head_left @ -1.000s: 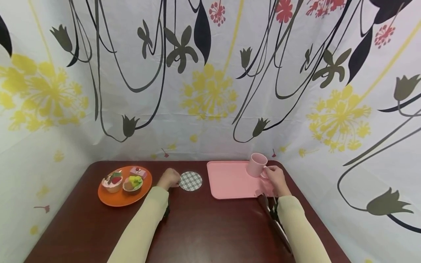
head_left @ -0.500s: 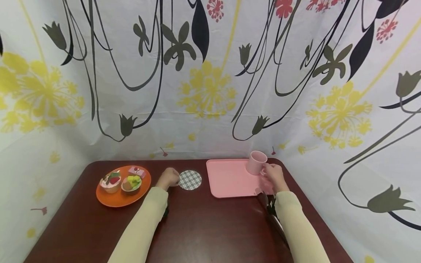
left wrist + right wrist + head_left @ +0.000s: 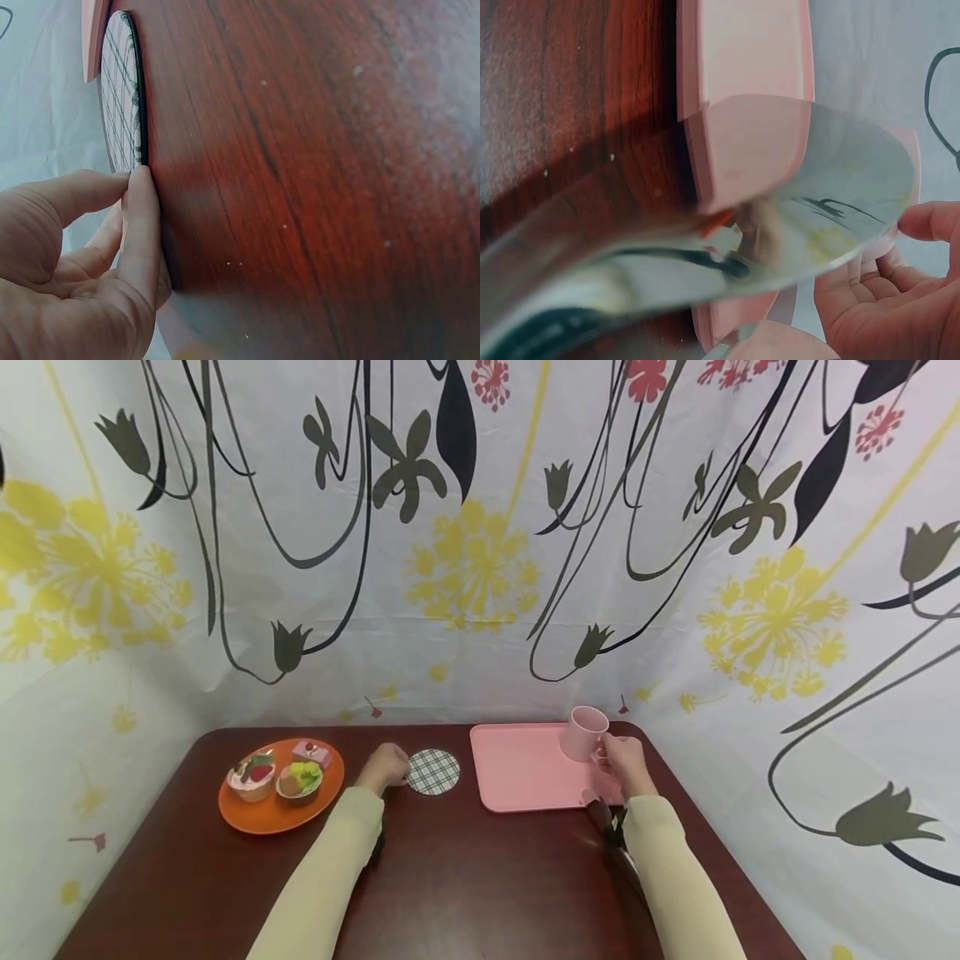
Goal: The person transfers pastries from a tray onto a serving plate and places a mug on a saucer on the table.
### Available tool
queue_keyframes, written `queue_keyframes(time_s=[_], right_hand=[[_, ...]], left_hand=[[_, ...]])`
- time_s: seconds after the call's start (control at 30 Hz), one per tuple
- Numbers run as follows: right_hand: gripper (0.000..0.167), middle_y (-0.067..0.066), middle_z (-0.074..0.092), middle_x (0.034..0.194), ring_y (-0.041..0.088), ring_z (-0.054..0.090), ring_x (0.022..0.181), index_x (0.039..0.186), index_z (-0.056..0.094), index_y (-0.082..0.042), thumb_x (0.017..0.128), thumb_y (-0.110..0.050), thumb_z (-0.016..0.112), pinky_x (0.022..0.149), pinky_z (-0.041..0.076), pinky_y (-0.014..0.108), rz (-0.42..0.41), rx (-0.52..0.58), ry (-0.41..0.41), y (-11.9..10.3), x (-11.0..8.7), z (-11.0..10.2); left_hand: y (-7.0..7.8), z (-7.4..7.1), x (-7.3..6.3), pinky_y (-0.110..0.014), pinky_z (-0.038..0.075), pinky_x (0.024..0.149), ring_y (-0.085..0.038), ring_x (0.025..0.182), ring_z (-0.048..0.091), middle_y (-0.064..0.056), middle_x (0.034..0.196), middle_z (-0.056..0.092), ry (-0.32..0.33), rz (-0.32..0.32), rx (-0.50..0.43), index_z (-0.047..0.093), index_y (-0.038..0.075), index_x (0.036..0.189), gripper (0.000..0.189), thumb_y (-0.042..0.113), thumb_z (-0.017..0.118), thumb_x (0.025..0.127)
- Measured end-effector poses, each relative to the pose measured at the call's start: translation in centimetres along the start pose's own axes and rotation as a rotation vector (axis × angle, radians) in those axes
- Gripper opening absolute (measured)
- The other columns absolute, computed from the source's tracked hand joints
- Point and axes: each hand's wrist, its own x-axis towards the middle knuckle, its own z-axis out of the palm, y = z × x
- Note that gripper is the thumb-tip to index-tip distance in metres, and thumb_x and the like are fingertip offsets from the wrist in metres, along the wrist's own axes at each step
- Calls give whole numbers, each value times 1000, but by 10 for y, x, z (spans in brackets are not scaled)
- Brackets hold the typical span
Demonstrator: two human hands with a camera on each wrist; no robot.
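Observation:
In the head view my left hand (image 3: 384,766) is at the left edge of a round white coaster (image 3: 433,772) with dark checks. The left wrist view shows my thumb and fingers (image 3: 141,225) pinching the rim of that coaster (image 3: 120,97), which lies on the table. My right hand (image 3: 625,760) holds a pink mug (image 3: 584,733) by its handle. This mug stands upright at the back right corner of a pink tray (image 3: 517,772). A shiny metal blade (image 3: 840,202) fills much of the right wrist view and hides most of the mug, while part of my right hand (image 3: 900,307) shows beside it.
On the left stands an orange plate (image 3: 258,819) bearing a pink-topped cupcake (image 3: 252,782), a fruit tart (image 3: 301,779) and a small pink cake slice (image 3: 312,752). Long shiny utensils (image 3: 619,852) lie partly under my right forearm. A flower-printed cloth (image 3: 480,660) hangs behind the dark wooden table (image 3: 480,877).
The head view has shifted slightly. My right forearm sits a little further left over the utensils; both hands keep their grips, and the coaster and mug stay in place.

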Motion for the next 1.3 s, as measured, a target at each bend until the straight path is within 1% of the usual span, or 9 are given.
queue_keyframes(time_s=[0.13, 0.33, 0.43, 0.5, 0.6, 0.8, 1.1, 1.17, 1.3], right_hand=[[39, 4, 67, 88, 17, 69, 82, 124, 62, 8, 107, -27, 54, 82, 65, 33, 17, 22, 3, -1, 2, 1], [36, 3, 67, 84, 13, 68, 79, 117, 63, 6, 106, -28, 56, 75, 65, 29, 35, 44, 12, 0, 2, 2], [35, 3, 64, 84, 14, 66, 80, 114, 62, 4, 108, -30, 53, 76, 64, 30, 38, 39, 5, -2, 2, 3], [36, 2, 62, 83, 15, 64, 81, 112, 62, 3, 109, -31, 51, 80, 64, 33, 30, 35, 0, -4, 1, 3], [37, 2, 60, 79, 17, 63, 81, 106, 61, 3, 110, -33, 49, 84, 64, 38, 20, 35, 0, -6, 0, 4], [40, 1, 56, 72, 18, 63, 80, 89, 56, -2, 109, -36, 49, 80, 64, 35, 30, 24, -5, -6, 3, 4], [43, 5, 58, 79, 18, 63, 82, 99, 57, 2, 111, -39, 48, 81, 65, 36, 24, 25, -3, -2, 5, 6], [44, 4, 57, 77, 18, 63, 81, 96, 58, 1, 111, -40, 48, 80, 65, 35, 20, 29, -4, -2, 5, 6], [46, 1, 54, 70, 18, 60, 80, 82, 55, -6, 111, -41, 49, 78, 63, 34, 20, 32, -8, -2, 4, 4]], left_hand=[[-3, 1, 5, -30, 68, 76, -34, 103, 72, -31, 130, 63, 4, -12, 9, 62, -14, 122, 29, -7, 55, 95], [-3, 1, 3, -33, 67, 74, -33, 94, 70, -28, 118, 64, 14, -11, 24, 62, -11, 114, 23, -6, 57, 93], [-3, 1, 1, -36, 67, 75, -33, 95, 70, -26, 116, 65, 20, -14, 35, 63, -9, 112, 20, -5, 57, 93], [-2, 1, 0, -35, 65, 72, -32, 91, 69, -25, 112, 65, 25, -4, 35, 62, -8, 110, 18, -5, 57, 93], [-1, 0, -4, -35, 66, 72, -31, 90, 69, -26, 113, 64, 26, 14, 23, 62, -9, 110, 18, -5, 57, 93], [1, 0, -9, -36, 68, 79, -30, 91, 71, -29, 120, 62, 22, 35, -16, 60, -12, 114, 18, -6, 57, 97], [-1, 1, -10, -37, 67, 79, -27, 87, 68, -27, 119, 64, 32, 41, -9, 62, -10, 114, 17, -4, 57, 98], [-2, 2, -8, -36, 67, 78, -27, 87, 68, -26, 118, 64, 40, 41, -10, 62, -9, 113, 17, -4, 57, 97], [-3, 2, -8, -34, 67, 75, -28, 89, 69, -25, 115, 65, 45, 47, 7, 62, -9, 112, 17, -4, 58, 96]])
